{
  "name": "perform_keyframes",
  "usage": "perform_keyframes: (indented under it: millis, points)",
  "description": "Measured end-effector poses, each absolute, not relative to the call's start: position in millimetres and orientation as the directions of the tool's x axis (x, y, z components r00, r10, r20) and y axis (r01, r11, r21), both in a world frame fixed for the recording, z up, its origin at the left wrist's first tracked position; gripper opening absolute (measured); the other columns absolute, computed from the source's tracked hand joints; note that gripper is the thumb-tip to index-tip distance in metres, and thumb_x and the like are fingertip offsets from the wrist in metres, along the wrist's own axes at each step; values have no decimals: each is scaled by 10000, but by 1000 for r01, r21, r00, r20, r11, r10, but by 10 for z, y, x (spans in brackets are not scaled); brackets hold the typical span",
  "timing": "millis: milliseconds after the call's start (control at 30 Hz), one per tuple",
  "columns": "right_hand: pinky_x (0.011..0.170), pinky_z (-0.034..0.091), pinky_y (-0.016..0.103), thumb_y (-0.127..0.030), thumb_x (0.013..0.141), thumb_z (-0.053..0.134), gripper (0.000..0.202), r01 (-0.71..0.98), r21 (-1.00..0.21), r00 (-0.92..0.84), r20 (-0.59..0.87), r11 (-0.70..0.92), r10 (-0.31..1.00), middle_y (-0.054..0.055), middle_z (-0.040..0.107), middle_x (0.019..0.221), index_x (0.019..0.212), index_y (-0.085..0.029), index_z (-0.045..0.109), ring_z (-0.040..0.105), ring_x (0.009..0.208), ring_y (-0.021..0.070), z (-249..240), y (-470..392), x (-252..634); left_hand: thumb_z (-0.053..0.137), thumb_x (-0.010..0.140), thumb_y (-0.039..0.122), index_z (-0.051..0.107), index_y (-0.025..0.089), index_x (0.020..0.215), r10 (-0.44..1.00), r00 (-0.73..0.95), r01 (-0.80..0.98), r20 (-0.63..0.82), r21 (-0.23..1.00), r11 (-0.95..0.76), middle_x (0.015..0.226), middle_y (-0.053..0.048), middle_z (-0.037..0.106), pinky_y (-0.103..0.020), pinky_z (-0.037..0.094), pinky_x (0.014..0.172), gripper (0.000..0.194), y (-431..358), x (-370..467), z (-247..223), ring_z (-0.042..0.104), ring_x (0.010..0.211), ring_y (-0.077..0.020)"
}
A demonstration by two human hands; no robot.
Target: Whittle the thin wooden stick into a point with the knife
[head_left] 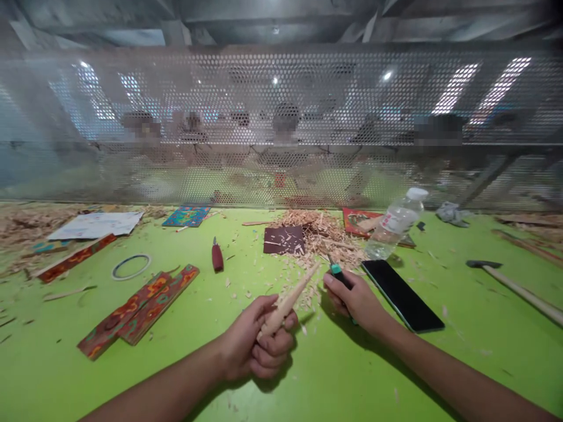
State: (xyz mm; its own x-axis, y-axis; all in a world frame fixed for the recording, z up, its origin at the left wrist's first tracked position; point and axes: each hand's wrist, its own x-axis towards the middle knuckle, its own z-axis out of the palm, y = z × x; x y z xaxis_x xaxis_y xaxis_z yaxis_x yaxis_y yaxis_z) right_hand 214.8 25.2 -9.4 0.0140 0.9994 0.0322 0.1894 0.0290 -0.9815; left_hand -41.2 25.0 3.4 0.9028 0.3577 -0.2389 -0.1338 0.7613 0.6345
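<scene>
My left hand (264, 346) is closed round the thick end of a pale carved wooden stick (290, 302), whose tapered tip points up and to the right. In my right hand (354, 299) is a carving knife (336, 272) with a green and black handle; its short blade points up and left, just right of the stick's tip and apart from it. Beyond the two hands lies a heap of wood shavings (316, 225). A dark brown square piece (284, 240) with shavings on it sits at the heap's left edge.
A phone (402, 296) and a tilted plastic bottle (396, 223) are right of my right hand, with a hammer (514, 287) farther right. Leftward lie a red-handled knife (217, 257), painted wooden strips (141, 308) and a tape ring (131, 267). A perforated metal screen (246, 129) stands behind.
</scene>
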Motion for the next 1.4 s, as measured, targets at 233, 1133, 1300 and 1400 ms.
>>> perform_keyframes:
  millis: [233, 1133, 1300, 1400]
  points:
    - [434, 322, 248, -700, 937, 628, 524, 188, -982, -22, 6, 10, 1000, -82, 443, 534, 715, -244, 491, 386, 439, 110, -135, 237, 2204, 557, 960, 444, 493, 224, 802, 425, 866, -228, -264, 549, 804, 531, 107, 365, -159, 149, 313, 279, 231, -387, 4, 98, 365, -55]
    - [638, 431, 312, -520, 1013, 576, 327, 507, -834, -192, 136, 217, 972, 8, 651, 774, 982, -204, 649, 581, 696, 209, 16, -10, 2125, 841, 863, 401, 687, 189, 1222, 696, 653, -396, -297, 651, 648, 755, 49, 462, -200, 264, 495, 444, -502, -258, 184, 380, 528, -38]
    - [626, 424, 305, -508, 1023, 542, 308, 525, -795, -246, 201, 304, 948, -11, 614, 772, 1111, -214, 566, 563, 675, 201, 11, -89, 2139, 775, 922, 384, 675, 195, 1242, 728, 620, -442, -293, 636, 632, 859, 9, 562, -186, 324, 451, 385, -578, -192, 20, 500, 516, -44]
    - [625, 410, 308, -483, 1031, 525, 267, 536, -759, -309, 231, 370, 922, -3, 606, 768, 1033, -220, 575, 549, 665, 199, 17, -120, 2148, 746, 944, 366, 658, 182, 1249, 734, 610, -452, -298, 630, 631, 835, 6, 580, -179, 343, 433, 367, -591, -194, -30, 534, 514, -62]
